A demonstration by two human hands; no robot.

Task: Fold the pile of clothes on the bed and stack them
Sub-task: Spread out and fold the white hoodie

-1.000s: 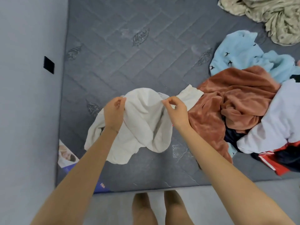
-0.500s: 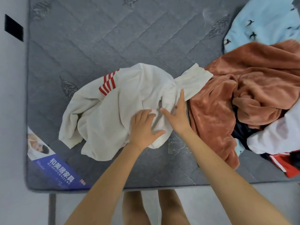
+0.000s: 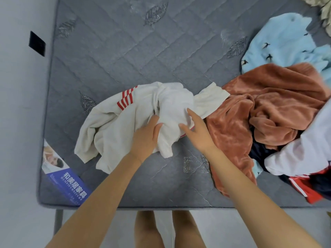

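Left hand (image 3: 146, 138) and right hand (image 3: 198, 134), pinching before, are now resting flat-fingered on the cream shirt (image 3: 123, 126), perhaps pressing.

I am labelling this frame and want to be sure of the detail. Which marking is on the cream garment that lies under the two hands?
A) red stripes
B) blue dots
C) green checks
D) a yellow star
A: the cream garment bears a group of red stripes on its upper left part, away from where the left hand and the right hand touch it.
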